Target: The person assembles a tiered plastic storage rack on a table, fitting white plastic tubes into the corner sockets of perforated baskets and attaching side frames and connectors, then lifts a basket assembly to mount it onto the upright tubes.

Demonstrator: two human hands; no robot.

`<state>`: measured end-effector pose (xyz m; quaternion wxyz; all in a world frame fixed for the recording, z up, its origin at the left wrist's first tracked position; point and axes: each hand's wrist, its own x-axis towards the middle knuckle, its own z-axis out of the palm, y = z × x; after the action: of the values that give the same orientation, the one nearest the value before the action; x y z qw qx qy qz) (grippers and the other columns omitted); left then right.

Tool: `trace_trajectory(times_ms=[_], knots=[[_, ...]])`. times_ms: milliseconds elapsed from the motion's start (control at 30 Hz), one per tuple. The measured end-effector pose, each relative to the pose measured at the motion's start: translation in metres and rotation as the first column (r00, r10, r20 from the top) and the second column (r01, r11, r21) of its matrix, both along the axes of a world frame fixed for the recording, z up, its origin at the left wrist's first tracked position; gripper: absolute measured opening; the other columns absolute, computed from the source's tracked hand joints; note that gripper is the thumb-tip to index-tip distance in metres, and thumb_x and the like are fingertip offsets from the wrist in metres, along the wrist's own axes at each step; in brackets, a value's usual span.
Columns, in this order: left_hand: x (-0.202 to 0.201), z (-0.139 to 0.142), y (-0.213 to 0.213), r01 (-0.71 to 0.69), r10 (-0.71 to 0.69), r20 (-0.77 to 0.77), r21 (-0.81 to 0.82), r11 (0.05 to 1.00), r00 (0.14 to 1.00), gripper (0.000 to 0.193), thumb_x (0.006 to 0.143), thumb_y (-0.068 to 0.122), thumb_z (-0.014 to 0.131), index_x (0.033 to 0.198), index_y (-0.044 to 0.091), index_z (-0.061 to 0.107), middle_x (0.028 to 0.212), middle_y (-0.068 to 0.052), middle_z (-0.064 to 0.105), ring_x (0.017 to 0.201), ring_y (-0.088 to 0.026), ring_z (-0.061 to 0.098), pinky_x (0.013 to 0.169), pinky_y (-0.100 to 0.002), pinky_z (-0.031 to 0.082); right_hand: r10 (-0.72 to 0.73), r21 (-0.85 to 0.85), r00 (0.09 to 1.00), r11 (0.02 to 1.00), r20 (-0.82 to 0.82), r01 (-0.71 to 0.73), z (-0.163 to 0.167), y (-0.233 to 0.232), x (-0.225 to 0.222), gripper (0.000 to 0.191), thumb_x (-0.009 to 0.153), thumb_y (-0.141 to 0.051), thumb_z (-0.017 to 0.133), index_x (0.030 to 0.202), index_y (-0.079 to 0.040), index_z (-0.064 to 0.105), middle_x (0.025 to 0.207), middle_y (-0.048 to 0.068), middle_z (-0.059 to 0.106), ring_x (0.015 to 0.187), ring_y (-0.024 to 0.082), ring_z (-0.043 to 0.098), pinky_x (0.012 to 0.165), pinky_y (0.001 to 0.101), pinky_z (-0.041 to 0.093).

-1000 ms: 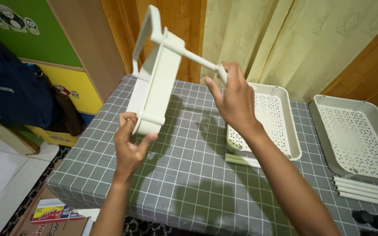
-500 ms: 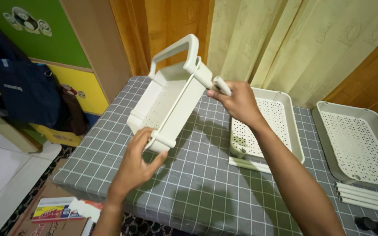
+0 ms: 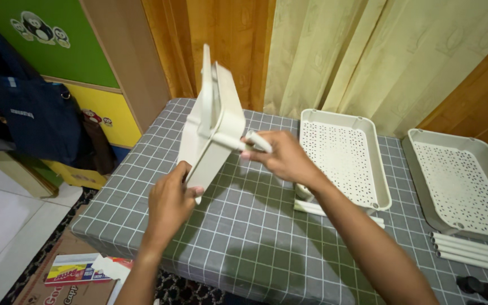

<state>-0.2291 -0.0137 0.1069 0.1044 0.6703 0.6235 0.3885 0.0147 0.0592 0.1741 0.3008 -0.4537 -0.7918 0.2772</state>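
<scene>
I hold a cream plastic tray with a handle [image 3: 213,127] up above the grey checked tablecloth [image 3: 244,237], tilted on edge with its handle pointing up. My left hand [image 3: 169,202] grips the tray's lower corner. My right hand [image 3: 280,157] is closed around a short white tube [image 3: 257,141] that sticks out from the tray's side near its corner. The tray's inside is turned away from me.
Two perforated cream trays lie on the table, one in the middle [image 3: 343,155] and one at the right [image 3: 461,183]. White tubes [image 3: 470,251] and black caps [image 3: 478,287] lie at the right front. A dark bag [image 3: 35,118] hangs left; a cardboard box [image 3: 69,277] is on the floor.
The tray has swung from lying open toward me to standing nearly edge-on, handle up. Both hands have kept their hold and moved closer together.
</scene>
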Motion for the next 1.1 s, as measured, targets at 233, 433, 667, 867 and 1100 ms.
trace_trajectory(times_ms=[233, 433, 667, 867, 1100], knots=[[-0.007, -0.046, 0.022, -0.070, 0.069, -0.110, 0.001, 0.998, 0.992, 0.029, 0.081, 0.015, 0.080, 0.095, 0.006, 0.056, 0.084, -0.013, 0.069, 0.084, -0.039, 0.067, 0.069, -0.052, 0.049, 0.082, 0.128, 0.996, 0.988, 0.039, -0.087, -0.030, -0.004, -0.014, 0.029, 0.084, -0.030, 0.081, 0.102, -0.008, 0.080, 0.088, 0.009, 0.079, 0.069, 0.018, 0.072, 0.066, 0.0370, 0.054], [-0.013, -0.062, 0.031, -0.071, 0.068, -0.171, -0.008, 0.997, 0.983, 0.027, 0.082, 0.014, 0.078, 0.097, 0.006, 0.057, 0.086, -0.014, 0.068, 0.087, -0.039, 0.066, 0.070, -0.052, 0.049, 0.014, 0.002, 0.994, 1.000, 0.104, -0.014, -0.048, -0.001, -0.019, 0.033, 0.081, -0.034, 0.081, 0.104, -0.010, 0.080, 0.085, 0.010, 0.079, 0.064, 0.020, 0.071, 0.065, 0.0389, 0.054], [-0.023, -0.073, 0.038, 0.006, 0.002, -0.210, 0.038, 0.999, 0.978, 0.016, 0.089, 0.015, 0.070, 0.098, 0.008, 0.058, 0.087, -0.013, 0.068, 0.088, -0.037, 0.066, 0.069, -0.052, 0.049, 0.147, -0.028, 0.986, 0.989, 0.080, -0.146, -0.062, 0.014, -0.010, 0.032, 0.082, -0.035, 0.081, 0.104, -0.012, 0.082, 0.091, 0.009, 0.081, 0.079, 0.018, 0.078, 0.075, 0.0358, 0.057], [-0.031, -0.070, 0.040, 0.006, -0.001, -0.235, 0.020, 1.000, 0.972, 0.009, 0.094, 0.018, 0.065, 0.098, 0.011, 0.061, 0.087, -0.012, 0.068, 0.088, -0.036, 0.066, 0.071, -0.051, 0.050, 0.182, -0.037, 0.974, 0.983, 0.137, -0.179, -0.069, 0.018, -0.008, 0.033, 0.083, -0.035, 0.081, 0.106, -0.012, 0.081, 0.095, 0.011, 0.080, 0.084, 0.022, 0.078, 0.079, 0.0360, 0.057], [-0.030, -0.060, 0.027, 0.067, -0.064, -0.038, 0.078, 0.995, 0.997, 0.013, 0.093, 0.011, 0.065, 0.106, 0.007, 0.063, 0.100, -0.014, 0.070, 0.097, -0.036, 0.067, 0.080, -0.046, 0.052, 0.144, -0.059, 0.967, 0.989, 0.211, -0.134, -0.058, 0.006, -0.008, 0.038, 0.083, -0.043, 0.078, 0.107, -0.014, 0.079, 0.091, 0.010, 0.078, 0.082, 0.025, 0.075, 0.077, 0.0390, 0.056]])
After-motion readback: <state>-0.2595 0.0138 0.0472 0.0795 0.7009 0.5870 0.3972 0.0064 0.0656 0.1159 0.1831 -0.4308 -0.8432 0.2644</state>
